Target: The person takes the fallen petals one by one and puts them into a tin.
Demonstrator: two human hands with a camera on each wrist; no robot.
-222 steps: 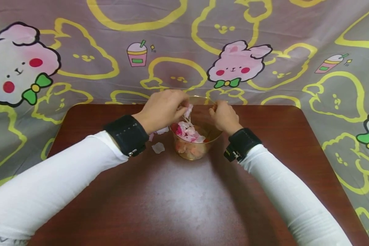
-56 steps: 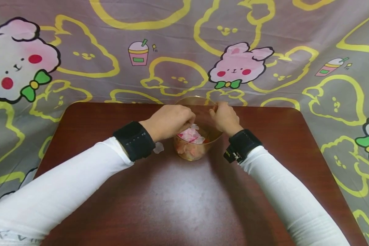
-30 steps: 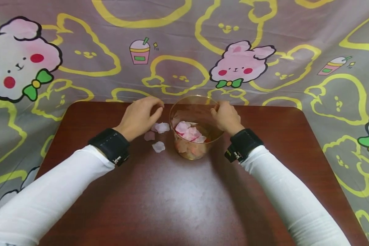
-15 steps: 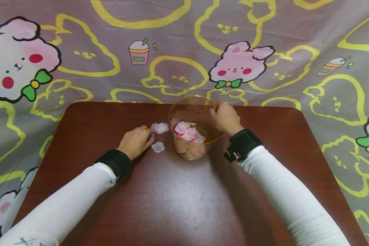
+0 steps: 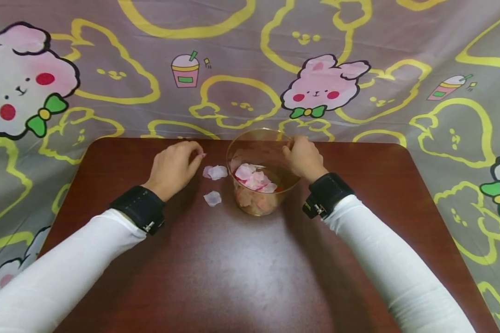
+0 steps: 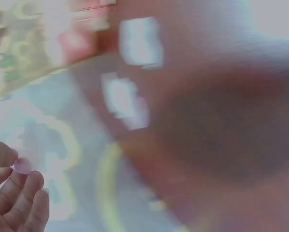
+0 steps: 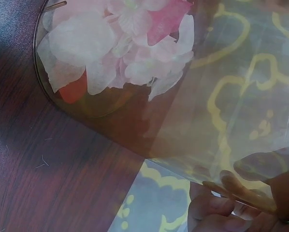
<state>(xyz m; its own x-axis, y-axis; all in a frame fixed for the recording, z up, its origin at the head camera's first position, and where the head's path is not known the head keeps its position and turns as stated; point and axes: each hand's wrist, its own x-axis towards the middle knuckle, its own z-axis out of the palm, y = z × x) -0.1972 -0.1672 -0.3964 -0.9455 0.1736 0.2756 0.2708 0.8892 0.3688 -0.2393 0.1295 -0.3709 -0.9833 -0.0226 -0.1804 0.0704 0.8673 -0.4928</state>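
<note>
Between thumb and finger, my left hand [image 5: 172, 166] pinches a small pink petal [image 6: 22, 165], raised left of a clear amber bowl [image 5: 261, 203]. My right hand [image 5: 306, 159] grips the bowl's far right rim, and the right wrist view shows its fingers [image 7: 214, 208] on the wall. Pink and white artificial petals [image 5: 254, 178] fill the bowl's lower part. Beside the bowl on the table, a whitish petal [image 5: 212, 199] lies nearest me. Behind it are overlapping pale petals [image 5: 218, 172], just right of and below my left hand.
Everything stands on a dark reddish-brown table [image 5: 250, 277] with rounded far corners. A cloth printed with cartoon rabbits [image 5: 325, 88] hangs directly behind the table and along its sides. The bowl stands near the far edge.
My left hand went from over the bowl to the table, took a pink petal there and lifted it up and away. My right hand has kept hold of the bowl's rim.
</note>
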